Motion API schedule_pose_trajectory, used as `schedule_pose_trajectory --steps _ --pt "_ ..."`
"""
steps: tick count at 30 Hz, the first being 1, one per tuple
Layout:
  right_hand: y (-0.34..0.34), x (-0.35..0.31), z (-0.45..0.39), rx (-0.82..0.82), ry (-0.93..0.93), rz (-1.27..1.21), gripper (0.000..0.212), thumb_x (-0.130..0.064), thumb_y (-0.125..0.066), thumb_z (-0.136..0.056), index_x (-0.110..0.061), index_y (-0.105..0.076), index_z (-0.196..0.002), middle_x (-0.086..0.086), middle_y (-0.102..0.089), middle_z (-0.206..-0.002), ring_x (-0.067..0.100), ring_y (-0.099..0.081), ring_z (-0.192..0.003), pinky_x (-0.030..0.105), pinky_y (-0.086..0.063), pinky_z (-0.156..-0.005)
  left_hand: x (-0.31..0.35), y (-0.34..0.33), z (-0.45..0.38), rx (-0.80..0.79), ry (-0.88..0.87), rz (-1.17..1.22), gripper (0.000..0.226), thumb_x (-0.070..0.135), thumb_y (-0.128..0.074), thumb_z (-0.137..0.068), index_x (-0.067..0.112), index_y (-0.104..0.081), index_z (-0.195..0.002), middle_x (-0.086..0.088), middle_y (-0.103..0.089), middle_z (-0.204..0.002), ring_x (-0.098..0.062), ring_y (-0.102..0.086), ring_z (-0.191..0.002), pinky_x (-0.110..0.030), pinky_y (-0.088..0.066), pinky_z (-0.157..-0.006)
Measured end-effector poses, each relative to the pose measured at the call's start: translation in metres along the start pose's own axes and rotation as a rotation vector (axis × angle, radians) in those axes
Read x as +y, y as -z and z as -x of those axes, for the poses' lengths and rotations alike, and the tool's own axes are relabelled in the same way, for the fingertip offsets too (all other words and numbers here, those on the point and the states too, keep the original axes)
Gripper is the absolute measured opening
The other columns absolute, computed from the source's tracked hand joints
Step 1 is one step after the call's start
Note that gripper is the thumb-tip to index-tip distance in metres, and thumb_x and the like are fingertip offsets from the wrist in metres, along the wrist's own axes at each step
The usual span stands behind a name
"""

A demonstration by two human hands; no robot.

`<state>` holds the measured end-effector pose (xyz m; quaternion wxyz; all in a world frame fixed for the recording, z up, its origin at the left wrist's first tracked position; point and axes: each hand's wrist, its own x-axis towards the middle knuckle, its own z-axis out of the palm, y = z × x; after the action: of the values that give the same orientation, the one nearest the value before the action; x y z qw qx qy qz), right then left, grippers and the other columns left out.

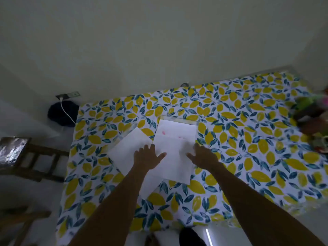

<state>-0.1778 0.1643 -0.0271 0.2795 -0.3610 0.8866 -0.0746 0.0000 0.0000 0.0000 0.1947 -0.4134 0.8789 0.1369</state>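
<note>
Two white paper sheets lie on a table with a lemon-print cloth (248, 157). The upright sheet (175, 139) has faint pink marks near its top. A tilted sheet (127, 150) lies to its left, partly under it. My left hand (147, 158) is spread flat where the two sheets meet, fingers straight. My right hand (202, 157) lies with straight fingers on the right edge of the upright sheet. Neither hand grips anything.
A blurred pile of colourful things (312, 118) sits at the table's right end. A wooden chair (35, 160) stands left of the table. A dark bag (62, 112) and a white cable at a wall socket (68, 95) are at the back left.
</note>
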Motion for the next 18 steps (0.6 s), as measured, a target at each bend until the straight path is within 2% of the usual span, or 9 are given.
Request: schedule_pose_trajectory --steps 2,4,7,9,14,18 --pt "-0.006 0.011 -0.006 -0.028 -0.01 -0.028 0.057 -0.058 -0.046 -0.089 -0.009 -0.046 -0.119 0.016 -0.062 -0.115 0.035 -0.061 -0.104 0.044 -0.051 -0.086 0.004 -0.015 -0.003 -0.019 0.058 0.054 0.073 0.068 -0.037 -0.091 0.013 -0.041 -0.138 -0.018 -0.051 -0.134 -0.04 -0.054 -0.119 -0.048 -0.044 -0.098" --pt "-0.012 0.016 -0.007 -0.032 -0.034 -0.064 0.052 -0.053 -0.047 -0.089 -0.009 -0.046 -0.117 0.017 -0.061 -0.112 0.037 -0.062 -0.103 0.047 -0.051 -0.085 0.002 -0.036 -0.002 0.039 0.09 0.068 0.064 0.058 -0.041 -0.095 0.01 -0.041 -0.137 -0.02 -0.049 -0.136 -0.04 -0.055 -0.116 -0.047 -0.049 -0.093" --pt "-0.013 0.013 -0.013 -0.019 -0.066 -0.163 0.045 -0.047 -0.051 -0.09 -0.01 -0.048 -0.115 0.016 -0.062 -0.111 0.037 -0.062 -0.104 0.045 -0.05 -0.086 0.008 -0.043 -0.005 0.09 0.112 0.068 0.057 0.049 -0.041 -0.098 0.008 -0.041 -0.138 -0.02 -0.044 -0.142 -0.039 -0.054 -0.117 -0.045 -0.049 -0.091" --pt "-0.016 0.008 -0.011 -0.011 -0.072 -0.211 0.044 -0.043 -0.053 -0.091 -0.009 -0.049 -0.12 0.015 -0.061 -0.115 0.035 -0.059 -0.108 0.042 -0.048 -0.088 0.015 -0.038 -0.005 0.062 0.16 0.147 0.052 0.046 -0.044 -0.098 0.009 -0.043 -0.136 -0.019 -0.046 -0.139 -0.039 -0.053 -0.117 -0.046 -0.048 -0.092" --pt "-0.031 0.002 -0.001 0.099 -0.145 -0.384 0.042 -0.033 -0.061 -0.089 -0.006 -0.053 -0.12 0.016 -0.059 -0.114 0.035 -0.059 -0.105 0.036 -0.045 -0.082 0.017 -0.045 -0.002 0.043 0.164 0.251 0.058 0.044 -0.048 -0.097 0.007 -0.037 -0.14 -0.023 -0.041 -0.141 -0.044 -0.048 -0.123 -0.048 -0.045 -0.098" --pt "-0.035 -0.002 0.004 0.141 -0.246 -0.594 0.04 -0.028 -0.065 -0.086 -0.004 -0.056 -0.116 0.016 -0.064 -0.112 0.033 -0.059 -0.104 0.037 -0.045 -0.084 0.011 -0.047 0.005 0.051 0.168 0.402 0.053 0.036 -0.052 -0.097 0.007 -0.039 -0.139 -0.024 -0.049 -0.129 -0.045 -0.054 -0.114 -0.048 -0.044 -0.098"
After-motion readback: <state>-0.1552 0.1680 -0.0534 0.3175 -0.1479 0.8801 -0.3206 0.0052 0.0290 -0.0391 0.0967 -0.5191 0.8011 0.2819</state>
